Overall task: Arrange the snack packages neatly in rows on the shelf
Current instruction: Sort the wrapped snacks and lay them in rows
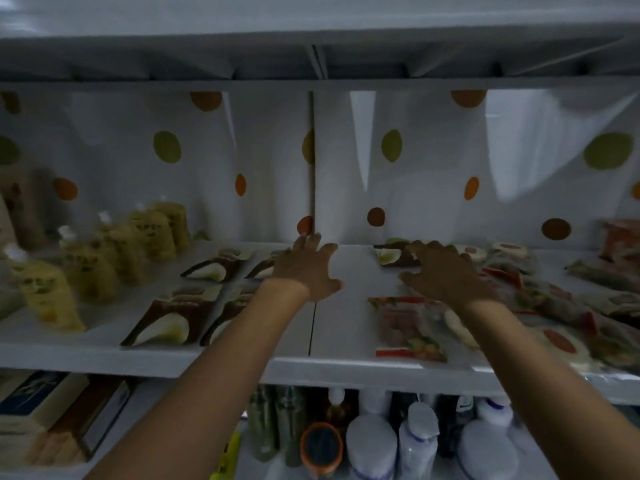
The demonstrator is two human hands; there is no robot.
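Both grips wide and empty, left hand (304, 268) and right hand (446, 271) spread above bare white shelf (343, 306) centre; brown snack packages (194, 299) in rows left of that gap, red-trimmed packages (519, 306) jumbled right of it, yellow pouches (104, 258) far left.

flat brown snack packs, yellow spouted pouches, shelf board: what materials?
Flat brown snack packs with a pale crescent print: probably glossy plastic film; they lie thin and flat. Yellow stand-up pouches with white spouts: likely flexible plastic laminate, soft bulging sides, hard-looking caps. White shelf board: smooth painted or laminated panel, with a seam; the image is too blurred to tell more.
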